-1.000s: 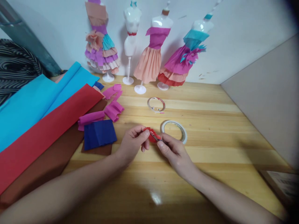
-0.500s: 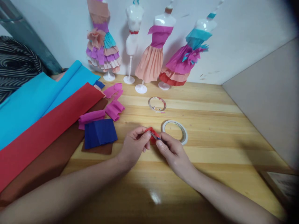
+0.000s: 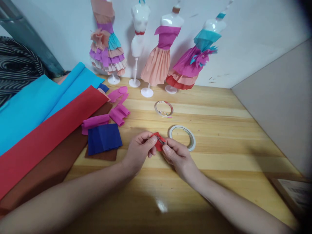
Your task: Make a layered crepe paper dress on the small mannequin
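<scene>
Between my hands, over the wooden table, is a small piece of red crepe paper [image 3: 158, 147]. My left hand [image 3: 138, 151] pinches its left edge between thumb and fingertips. In my right hand [image 3: 179, 156] are slim metal tweezers [image 3: 161, 140], closed in the thumb and forefinger, their pointed end reaching left against the red paper near my left thumb. Most of the tweezers is hidden by my right fingers. Just behind my right hand lies a white roll of double-sided tape [image 3: 192, 138], flat on the table.
Four small mannequins stand along the wall, among them a bare white one [image 3: 140, 45] and one in a pink-and-peach dress [image 3: 157, 65]. A ring with small beads [image 3: 156, 108] lies farther back. Blue sheets [image 3: 104, 139], pink scraps [image 3: 119, 113] and a long red sheet [image 3: 56, 126] cover the left.
The red paper has turned and spread a little, showing a flatter face below the tweezers. Both hands stay almost in place, the right fingers shifting slightly.
</scene>
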{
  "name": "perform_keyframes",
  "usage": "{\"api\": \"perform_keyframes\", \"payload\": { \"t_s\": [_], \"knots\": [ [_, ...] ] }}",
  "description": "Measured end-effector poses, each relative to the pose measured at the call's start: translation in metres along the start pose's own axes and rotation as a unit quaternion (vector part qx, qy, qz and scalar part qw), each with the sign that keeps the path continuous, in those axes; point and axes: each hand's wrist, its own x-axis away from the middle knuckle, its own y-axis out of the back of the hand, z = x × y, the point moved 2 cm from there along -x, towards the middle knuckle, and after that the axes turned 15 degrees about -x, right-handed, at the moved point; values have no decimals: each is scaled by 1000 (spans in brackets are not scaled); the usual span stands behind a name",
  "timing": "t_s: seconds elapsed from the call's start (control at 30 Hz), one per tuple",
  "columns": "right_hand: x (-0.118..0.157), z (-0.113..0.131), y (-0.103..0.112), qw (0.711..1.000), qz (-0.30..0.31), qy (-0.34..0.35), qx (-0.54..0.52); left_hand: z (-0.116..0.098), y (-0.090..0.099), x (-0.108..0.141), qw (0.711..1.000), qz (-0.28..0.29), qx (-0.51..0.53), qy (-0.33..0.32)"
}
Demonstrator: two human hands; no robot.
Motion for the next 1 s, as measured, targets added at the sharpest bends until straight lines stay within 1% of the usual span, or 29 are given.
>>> {"api": "perform_keyframes", "payload": {
  "t_s": [0.1,0.2,0.27,0.43,0.5,0.63,0.83,1.0],
  "knots": [
    [-1,-1,0,999,20,-20,-40,1,0,-1,1000,1,4,5],
    [-2,-1,1,999,19,-22,-45,2,0,-1,1000,4,7,7],
    [-2,0,0,999,13,-14,-29,2,1,-1,1000,5,6,3],
    [0,10,-4,998,7,31,54,0,0,1,1000,-1,-21,-10],
    [0,12,-4,997,10,36,62,-1,0,2,1000,-2,-26,-12],
    [0,7,-2,999,24,14,36,-1,0,2,999,8,-29,-15],
    [0,-4,5,1000,13,-14,4,0,1,0,999,23,-22,-16],
    [1,-7,6,999,6,-35,-13,-1,1,0,999,23,-27,-13]
  ]
}}
